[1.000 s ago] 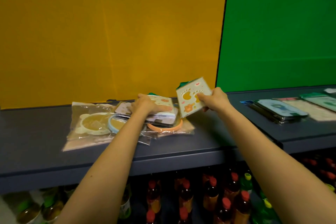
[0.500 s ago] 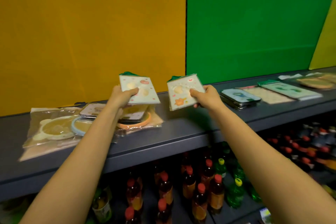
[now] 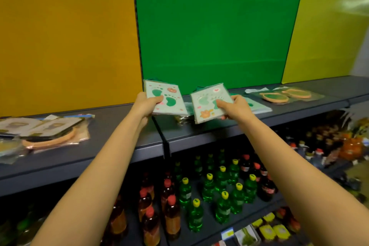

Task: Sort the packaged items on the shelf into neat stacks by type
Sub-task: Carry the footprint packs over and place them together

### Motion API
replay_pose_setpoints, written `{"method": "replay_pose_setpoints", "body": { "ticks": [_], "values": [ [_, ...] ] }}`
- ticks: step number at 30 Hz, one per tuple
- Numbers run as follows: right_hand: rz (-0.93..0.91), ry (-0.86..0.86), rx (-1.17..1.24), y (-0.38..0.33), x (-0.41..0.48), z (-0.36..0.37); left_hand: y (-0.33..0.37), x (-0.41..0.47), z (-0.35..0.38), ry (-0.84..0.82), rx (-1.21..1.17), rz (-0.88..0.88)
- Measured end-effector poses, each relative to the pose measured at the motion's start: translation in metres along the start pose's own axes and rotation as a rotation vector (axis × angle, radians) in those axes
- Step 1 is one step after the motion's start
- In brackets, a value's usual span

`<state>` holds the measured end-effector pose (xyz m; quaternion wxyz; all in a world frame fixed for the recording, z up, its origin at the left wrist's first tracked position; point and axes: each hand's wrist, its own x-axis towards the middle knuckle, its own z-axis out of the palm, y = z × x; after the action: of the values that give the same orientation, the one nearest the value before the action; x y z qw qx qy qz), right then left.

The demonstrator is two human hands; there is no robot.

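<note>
Lower shelf (image 3: 207, 223): green bottles (image 3: 209, 187) with yellow caps and brown bottles (image 3: 171, 215) with red caps are stood upright in rows.
Upper shelf (image 3: 111, 126): a dark grey board, on which the packaged items are laid.
Left pile (image 3: 50, 129): clear bags are overlapped at the left; flat cards and an orange ring (image 3: 52, 142) are seen inside them.
Left hand (image 3: 144, 106): the fingers are curled round the near-left corner of the left pack (image 3: 169, 104), with the thumb on top.
Left pack: a pale square card printed with green footprints and an orange patch, held above the middle of the shelf.
Right hand (image 3: 236, 109): the right pack (image 3: 205, 106) is pinched at its right edge, thumb on top.
Right pack: the same footprint print, tilted and held just beside the left one, apart from it.
Pale green pack (image 3: 257, 107): laid flat on the shelf behind the right hand.
Far-right bag (image 3: 287, 95): two orange-rimmed green ovals are enclosed in clear wrap.
Back panels: orange-yellow (image 3: 65, 36) at left, green (image 3: 215, 26) in the middle.
</note>
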<state>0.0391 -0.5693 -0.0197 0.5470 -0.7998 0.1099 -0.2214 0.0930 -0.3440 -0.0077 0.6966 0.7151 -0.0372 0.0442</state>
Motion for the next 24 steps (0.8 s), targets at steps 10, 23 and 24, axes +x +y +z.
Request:
{"method": "replay_pose_setpoints", "body": {
  "ticks": [10,23,24],
  "values": [
    [0.084,-0.01,-0.014,0.06,0.069,-0.106,-0.003,0.006,0.14,-0.031,0.054,-0.047],
    [0.146,-0.176,-0.424,0.111,0.186,-0.11,-0.011,0.085,0.237,-0.039,0.08,-0.096],
    [0.129,-0.181,-0.563,0.115,0.191,-0.11,-0.012,0.09,0.243,-0.035,0.091,-0.094]
  ]
}}
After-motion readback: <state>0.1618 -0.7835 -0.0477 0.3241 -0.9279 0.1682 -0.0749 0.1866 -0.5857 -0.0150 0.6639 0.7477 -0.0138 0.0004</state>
